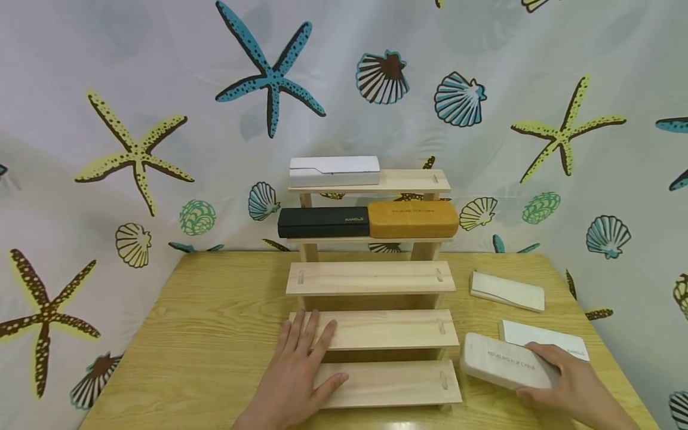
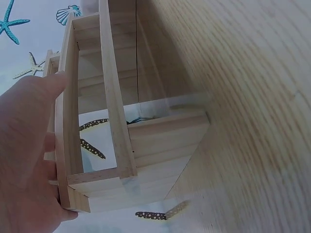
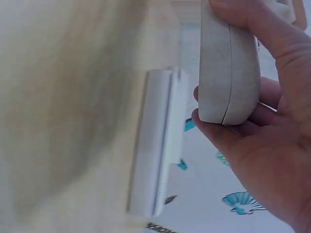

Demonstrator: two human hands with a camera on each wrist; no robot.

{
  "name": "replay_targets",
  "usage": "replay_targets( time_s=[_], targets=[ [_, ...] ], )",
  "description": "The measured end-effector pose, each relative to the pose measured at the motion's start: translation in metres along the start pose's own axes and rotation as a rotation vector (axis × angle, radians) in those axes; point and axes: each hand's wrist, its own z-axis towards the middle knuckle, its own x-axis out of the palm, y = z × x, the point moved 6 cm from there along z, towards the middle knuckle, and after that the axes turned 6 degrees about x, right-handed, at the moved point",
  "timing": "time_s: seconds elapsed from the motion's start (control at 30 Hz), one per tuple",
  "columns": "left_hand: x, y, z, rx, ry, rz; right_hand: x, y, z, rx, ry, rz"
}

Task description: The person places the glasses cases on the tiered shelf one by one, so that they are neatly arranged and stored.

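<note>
An off-white glasses case (image 1: 500,360) with small lettering is tilted in my right hand (image 1: 570,382), to the right of a stepped wooden rack (image 1: 392,328). Thumb and fingers grip the case at its right end; in the right wrist view the seam of the case (image 3: 228,73) shows between them. My left hand (image 1: 292,373) rests on the left end of the rack's two lowest steps, fingers stretched out. Seen from the left wrist, the thumb of that hand (image 2: 24,131) lies along a wooden edge.
A white case (image 1: 334,172) sits on the top step. Below it, a black case (image 1: 323,223) and an orange case (image 1: 412,219) stand side by side. Two more white cases, one farther back (image 1: 507,291) and one nearer (image 1: 548,339), lie on the table (image 1: 204,322) at right.
</note>
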Motion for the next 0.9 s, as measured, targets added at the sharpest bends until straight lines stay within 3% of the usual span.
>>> replay_targets(
  time_s=[0.27, 0.6, 0.77, 0.9],
  targets=[
    [0.003, 0.002, -0.002, 0.013, 0.008, 0.009, -0.034, 0.023, 0.001, -0.075, -0.091, 0.054],
    [0.002, 0.001, -0.003, 0.034, -0.017, 0.027, -0.059, 0.046, 0.007, -0.134, -0.117, 0.058],
    [0.0, 0.001, -0.002, 0.043, -0.034, 0.041, -0.068, 0.072, 0.014, -0.187, -0.134, 0.072],
    [0.0, 0.0, -0.002, 0.047, -0.04, 0.049, -0.075, 0.103, 0.021, -0.3, -0.181, 0.087]
  ],
)
